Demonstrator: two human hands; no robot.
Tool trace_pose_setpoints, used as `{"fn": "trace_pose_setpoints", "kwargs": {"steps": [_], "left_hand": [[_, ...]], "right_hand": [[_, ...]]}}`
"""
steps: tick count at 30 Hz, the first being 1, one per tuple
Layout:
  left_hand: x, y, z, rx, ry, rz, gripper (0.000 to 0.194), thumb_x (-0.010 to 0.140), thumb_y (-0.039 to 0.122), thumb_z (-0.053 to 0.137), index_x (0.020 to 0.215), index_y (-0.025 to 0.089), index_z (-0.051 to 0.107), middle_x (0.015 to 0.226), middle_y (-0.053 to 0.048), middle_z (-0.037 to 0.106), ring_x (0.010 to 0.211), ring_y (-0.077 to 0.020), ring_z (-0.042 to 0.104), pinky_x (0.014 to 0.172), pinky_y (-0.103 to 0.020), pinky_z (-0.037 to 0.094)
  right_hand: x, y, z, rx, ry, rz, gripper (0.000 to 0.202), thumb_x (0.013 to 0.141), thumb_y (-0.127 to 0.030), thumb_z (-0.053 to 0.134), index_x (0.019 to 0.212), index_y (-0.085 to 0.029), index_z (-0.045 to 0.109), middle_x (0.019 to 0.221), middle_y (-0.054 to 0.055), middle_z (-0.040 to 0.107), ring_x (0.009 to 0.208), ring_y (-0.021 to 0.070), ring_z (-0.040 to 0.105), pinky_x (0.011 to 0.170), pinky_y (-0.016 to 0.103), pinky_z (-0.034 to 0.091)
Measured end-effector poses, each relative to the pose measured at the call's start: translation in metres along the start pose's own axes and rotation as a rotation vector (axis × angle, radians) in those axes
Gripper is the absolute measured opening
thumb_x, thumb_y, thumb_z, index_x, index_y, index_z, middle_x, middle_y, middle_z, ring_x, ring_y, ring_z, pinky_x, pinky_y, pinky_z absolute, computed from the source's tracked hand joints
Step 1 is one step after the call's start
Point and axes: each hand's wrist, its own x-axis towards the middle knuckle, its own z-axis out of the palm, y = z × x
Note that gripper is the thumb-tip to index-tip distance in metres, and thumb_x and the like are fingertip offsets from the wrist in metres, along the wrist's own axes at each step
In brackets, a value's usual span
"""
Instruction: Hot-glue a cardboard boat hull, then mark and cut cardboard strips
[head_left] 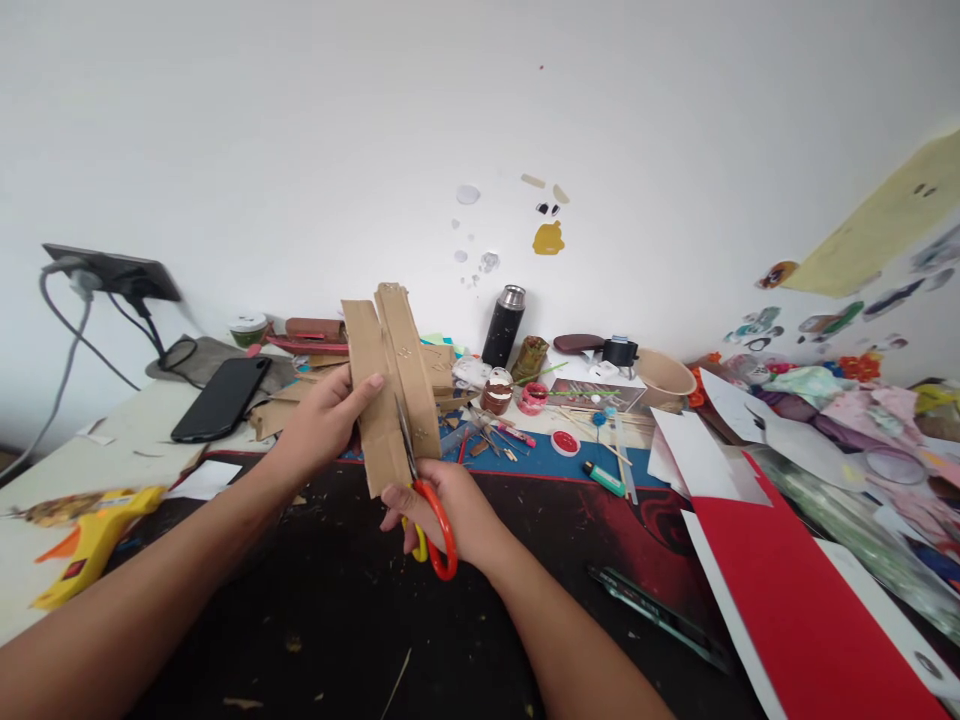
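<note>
My left hand [341, 408] grips a piece of brown cardboard [373, 440] by its left side, thumb on the front face. Held upright above the dark mat, the cardboard is split by a long slit into two strips, the right one [409, 370] with small marks on it. In my right hand [450, 505] is a pair of scissors [442, 540] with red and yellow handles, my fingers through the loops. The scissor blades point up into the slit between the strips. Part of the left fingers is hidden behind the cardboard.
A yellow glue gun [105, 540] and a black phone [223, 398] lie at left. Behind stand a black flask [504, 328] and paint jars [496, 392]. A green lighter [604, 479], a cutter knife [660, 615] and red card [810, 590] are at right.
</note>
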Motion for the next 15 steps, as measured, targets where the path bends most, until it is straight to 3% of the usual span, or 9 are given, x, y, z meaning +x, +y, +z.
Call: {"fn": "trace_pose_setpoints", "kwargs": {"steps": [2, 6, 11, 15], "left_hand": [[0.0001, -0.0015, -0.0002, 0.006, 0.012, 0.004, 0.053, 0.086, 0.075, 0.074, 0.098, 0.024, 0.066, 0.064, 0.003, 0.059, 0.054, -0.0187, 0.053, 0.043, -0.027, 0.041], [-0.0003, -0.0018, 0.0003, 0.093, 0.037, 0.033, 0.054, 0.087, 0.076, 0.071, 0.100, 0.024, 0.067, 0.068, 0.002, 0.062, 0.053, -0.0186, 0.054, 0.042, -0.028, 0.040], [-0.0005, -0.0029, 0.0025, 0.036, 0.016, -0.054, 0.055, 0.086, 0.079, 0.068, 0.094, 0.026, 0.063, 0.061, 0.005, 0.055, 0.044, -0.0165, 0.045, 0.039, -0.030, 0.041], [0.0007, -0.0069, 0.0022, 0.144, 0.110, 0.112, 0.050, 0.086, 0.075, 0.071, 0.094, 0.026, 0.069, 0.076, -0.003, 0.070, 0.061, -0.0219, 0.060, 0.045, -0.029, 0.045]], "right_hand": [[0.0012, 0.0018, -0.0007, -0.001, 0.007, -0.025, 0.075, 0.082, -0.089, 0.080, 0.103, -0.017, 0.070, 0.076, 0.003, 0.076, 0.044, 0.0123, 0.060, 0.040, 0.024, 0.048], [0.0031, 0.0039, -0.0010, -0.033, 0.011, -0.031, 0.076, 0.082, -0.089, 0.079, 0.101, -0.017, 0.068, 0.075, 0.003, 0.075, 0.044, 0.0120, 0.059, 0.041, 0.024, 0.046], [0.0007, 0.0008, 0.0011, -0.059, 0.074, -0.041, 0.073, 0.086, -0.089, 0.074, 0.098, -0.017, 0.068, 0.072, 0.003, 0.074, 0.043, 0.0117, 0.057, 0.040, 0.023, 0.044], [-0.0014, -0.0019, 0.0024, -0.118, 0.105, -0.036, 0.066, 0.088, -0.084, 0.076, 0.092, -0.018, 0.066, 0.068, 0.001, 0.071, 0.043, 0.0112, 0.056, 0.041, 0.022, 0.043]]}}
